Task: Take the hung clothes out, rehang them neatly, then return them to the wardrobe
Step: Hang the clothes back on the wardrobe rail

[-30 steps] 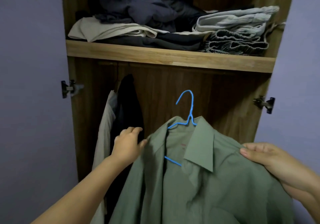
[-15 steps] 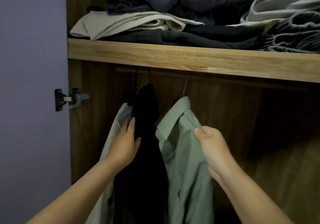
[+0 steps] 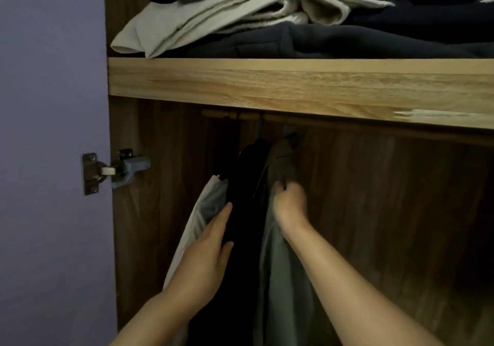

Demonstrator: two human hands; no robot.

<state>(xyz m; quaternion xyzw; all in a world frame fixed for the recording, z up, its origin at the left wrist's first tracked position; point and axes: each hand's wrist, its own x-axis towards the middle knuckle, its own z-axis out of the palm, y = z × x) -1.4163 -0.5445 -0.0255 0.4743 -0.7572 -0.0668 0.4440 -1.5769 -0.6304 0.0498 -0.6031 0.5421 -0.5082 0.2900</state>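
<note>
Three garments hang side by side from the wooden rail [image 3: 270,117] under the shelf. The green shirt [image 3: 283,260] is the rightmost, its blue hanger hook over the rail. My right hand [image 3: 290,202] grips the shirt's shoulder near the collar, fingers curled into the cloth. A black garment [image 3: 246,212] hangs in the middle and a pale grey one [image 3: 205,206] at the left. My left hand [image 3: 209,257] lies flat with straight fingers against the black garment, pressing it and the pale one to the left.
A thick wooden shelf [image 3: 294,86] juts out above the rail, stacked with folded beige and dark clothes [image 3: 240,16]. A metal door hinge [image 3: 112,170] sits on the left wardrobe wall beside the purple door. The dark wardrobe back [image 3: 387,212] lies to the right of the shirt.
The green shirt went from in front of the wardrobe onto the rail, then deeper in. My right hand moved up to its shoulder. My left hand kept pushing the other garments left.
</note>
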